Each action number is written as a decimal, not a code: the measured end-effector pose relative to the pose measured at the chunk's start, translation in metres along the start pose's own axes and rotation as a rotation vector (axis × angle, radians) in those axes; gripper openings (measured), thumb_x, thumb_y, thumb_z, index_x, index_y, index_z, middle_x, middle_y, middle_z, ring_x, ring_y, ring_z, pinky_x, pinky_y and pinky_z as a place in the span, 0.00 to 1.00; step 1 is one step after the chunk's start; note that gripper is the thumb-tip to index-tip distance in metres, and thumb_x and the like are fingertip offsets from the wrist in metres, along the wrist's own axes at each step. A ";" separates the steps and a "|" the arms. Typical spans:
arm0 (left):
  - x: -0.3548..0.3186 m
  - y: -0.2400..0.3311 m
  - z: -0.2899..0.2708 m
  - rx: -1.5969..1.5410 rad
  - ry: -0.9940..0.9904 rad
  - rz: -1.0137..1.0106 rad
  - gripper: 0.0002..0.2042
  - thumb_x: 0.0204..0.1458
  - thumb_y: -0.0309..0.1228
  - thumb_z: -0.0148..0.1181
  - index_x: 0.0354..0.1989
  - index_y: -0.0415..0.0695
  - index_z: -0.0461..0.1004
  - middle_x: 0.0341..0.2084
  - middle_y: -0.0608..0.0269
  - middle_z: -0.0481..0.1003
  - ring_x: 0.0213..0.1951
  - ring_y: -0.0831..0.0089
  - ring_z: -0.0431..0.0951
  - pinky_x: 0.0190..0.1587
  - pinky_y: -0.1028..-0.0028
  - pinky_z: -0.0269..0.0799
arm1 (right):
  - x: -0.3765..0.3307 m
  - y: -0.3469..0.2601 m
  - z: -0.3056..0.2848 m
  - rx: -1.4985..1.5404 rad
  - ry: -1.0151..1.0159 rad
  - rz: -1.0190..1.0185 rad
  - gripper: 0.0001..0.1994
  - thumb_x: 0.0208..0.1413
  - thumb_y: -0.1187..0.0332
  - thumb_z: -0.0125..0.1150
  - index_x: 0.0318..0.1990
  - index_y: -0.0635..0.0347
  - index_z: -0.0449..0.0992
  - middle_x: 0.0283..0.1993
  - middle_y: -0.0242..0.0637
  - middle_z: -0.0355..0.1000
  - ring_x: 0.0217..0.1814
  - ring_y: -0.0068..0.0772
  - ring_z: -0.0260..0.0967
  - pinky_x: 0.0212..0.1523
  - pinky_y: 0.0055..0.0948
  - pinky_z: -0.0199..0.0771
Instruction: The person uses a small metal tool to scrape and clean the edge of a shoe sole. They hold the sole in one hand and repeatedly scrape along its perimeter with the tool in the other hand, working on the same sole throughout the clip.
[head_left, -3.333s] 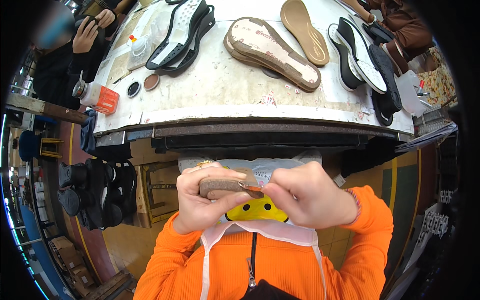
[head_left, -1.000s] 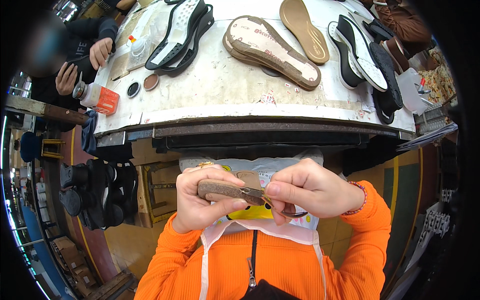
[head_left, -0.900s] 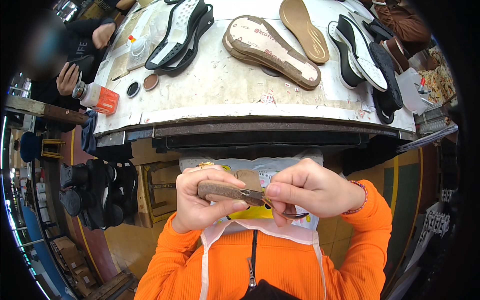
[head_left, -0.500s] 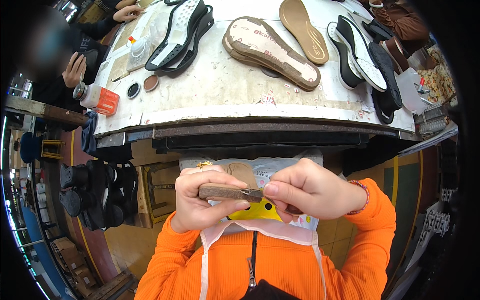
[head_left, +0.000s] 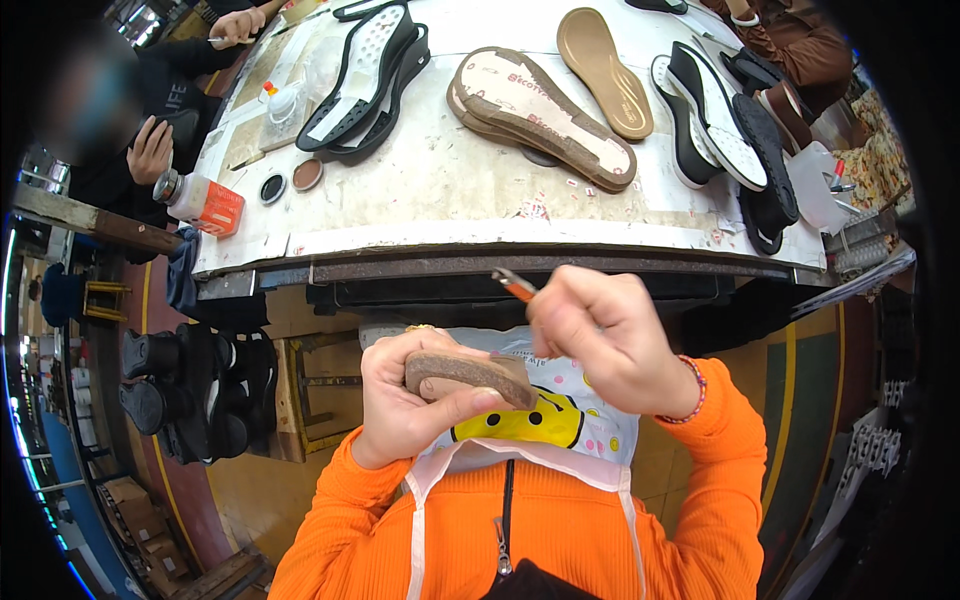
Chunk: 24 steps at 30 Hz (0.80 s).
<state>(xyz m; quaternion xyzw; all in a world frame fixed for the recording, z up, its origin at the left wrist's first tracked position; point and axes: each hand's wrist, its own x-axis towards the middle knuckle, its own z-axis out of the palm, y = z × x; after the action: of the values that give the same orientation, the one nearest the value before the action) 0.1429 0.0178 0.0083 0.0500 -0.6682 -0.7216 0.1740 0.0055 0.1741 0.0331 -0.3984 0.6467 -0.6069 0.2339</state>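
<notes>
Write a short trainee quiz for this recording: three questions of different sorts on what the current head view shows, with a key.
1. Multiple choice: what does the right hand hold?
A) a white plastic bottle
B) a slim orange-handled tool with a metal tip
C) a flat tan insole

2. True or false: the tool's tip is touching the curved brown sole with a speckled edge held in the left hand.

3. Short answer: what colours are the two small round items just right of the white plastic bottle with an orange label?

Key: 1. B. 2. False; the tip is apart from it. 3. One black, one brown.
</notes>
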 end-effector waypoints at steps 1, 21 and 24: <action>0.000 -0.001 0.000 0.000 -0.012 0.016 0.11 0.37 0.23 0.72 0.30 0.35 0.78 0.23 0.61 0.78 0.25 0.80 0.76 0.28 0.81 0.69 | 0.001 0.000 0.004 0.088 -0.065 0.043 0.16 0.57 0.66 0.60 0.21 0.63 0.64 0.15 0.26 0.62 0.18 0.10 0.58 0.16 0.20 0.57; 0.010 0.006 -0.006 0.101 -0.231 0.075 0.12 0.40 0.23 0.69 0.35 0.35 0.78 0.27 0.56 0.80 0.29 0.73 0.81 0.31 0.79 0.73 | -0.025 -0.025 -0.031 0.447 -0.330 0.588 0.18 0.64 0.62 0.48 0.26 0.66 0.74 0.20 0.28 0.70 0.20 0.12 0.59 0.21 0.16 0.60; 0.011 0.005 -0.006 0.140 -0.233 0.130 0.12 0.39 0.24 0.69 0.34 0.35 0.79 0.25 0.56 0.79 0.25 0.75 0.79 0.27 0.80 0.69 | -0.026 -0.028 -0.029 0.472 -0.381 0.605 0.19 0.64 0.62 0.48 0.26 0.66 0.75 0.21 0.29 0.71 0.20 0.12 0.58 0.21 0.16 0.60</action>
<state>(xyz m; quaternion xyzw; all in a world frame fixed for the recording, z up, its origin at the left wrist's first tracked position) 0.1353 0.0086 0.0143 -0.0655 -0.7344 -0.6614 0.1378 0.0045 0.2138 0.0596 -0.2315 0.5231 -0.5577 0.6015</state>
